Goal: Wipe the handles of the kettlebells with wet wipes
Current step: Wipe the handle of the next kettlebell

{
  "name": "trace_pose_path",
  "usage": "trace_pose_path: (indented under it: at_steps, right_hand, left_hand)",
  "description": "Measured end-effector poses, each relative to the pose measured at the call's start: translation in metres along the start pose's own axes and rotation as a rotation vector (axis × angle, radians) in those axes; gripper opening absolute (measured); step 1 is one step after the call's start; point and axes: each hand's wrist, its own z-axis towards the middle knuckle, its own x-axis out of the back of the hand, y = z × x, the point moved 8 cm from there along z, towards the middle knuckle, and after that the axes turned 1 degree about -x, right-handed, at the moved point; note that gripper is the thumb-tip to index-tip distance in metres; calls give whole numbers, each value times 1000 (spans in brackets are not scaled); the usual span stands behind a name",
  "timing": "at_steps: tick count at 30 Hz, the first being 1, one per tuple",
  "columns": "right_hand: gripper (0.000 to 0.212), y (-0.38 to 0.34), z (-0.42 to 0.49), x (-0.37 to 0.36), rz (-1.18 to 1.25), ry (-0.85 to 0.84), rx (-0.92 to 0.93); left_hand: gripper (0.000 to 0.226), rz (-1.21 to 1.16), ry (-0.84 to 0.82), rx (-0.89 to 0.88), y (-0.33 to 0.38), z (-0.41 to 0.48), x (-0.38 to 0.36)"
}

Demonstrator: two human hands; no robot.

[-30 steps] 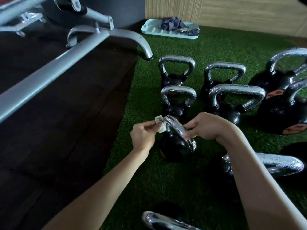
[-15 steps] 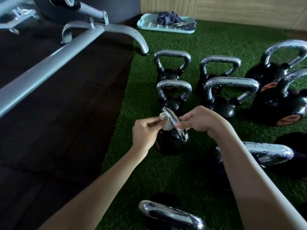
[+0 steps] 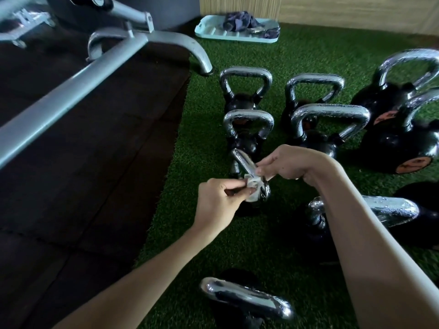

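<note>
Half a second on, the left hand (image 3: 217, 205) has slid the wet wipe (image 3: 252, 189) down the chrome handle (image 3: 247, 168), from its far top end toward the near end.

Green artificial turf (image 3: 297, 53) covers the floor from twelve round to six o'clock, with dark rubber matting (image 3: 83, 186) at nine and a grey bench frame (image 3: 71, 91) crossing it toward ten. A dozen black kettlebells are not all in view; several stand upright at one and two o'clock. The small kettlebell (image 3: 244, 211) being cleaned sits dead centre, its handle's long axis running from eleven down to five, tilted toward the viewer. The right hand (image 3: 294, 163), at its two o'clock side, pinches the handle's middle with fingertips. The left hand, at seven o'clock of it, pinches the folded white wipe around the handle's near end.
</note>
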Motion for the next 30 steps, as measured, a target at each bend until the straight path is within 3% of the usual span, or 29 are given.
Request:
trace_pose_path:
  at_steps: [11, 19, 23, 27, 30]
  right_hand:
    - [23, 7, 2, -2, 89, 43, -29]
    - [24, 7, -4, -4, 149, 84, 4]
    - [44, 0, -12, 7, 51, 294, 162]
    - [39, -22, -31, -9, 172, 116, 311]
    - [39, -28, -32, -16, 305, 68, 341]
  left_hand:
    - [16, 73, -91, -232, -3, -4, -9]
    - [19, 136, -155, -256, -12, -10, -13]
    - [20, 14, 59, -212, -2, -5, 27]
    - [32, -18, 202, -63, 2, 6, 60]
    - [40, 8, 179, -163, 16, 16, 65]
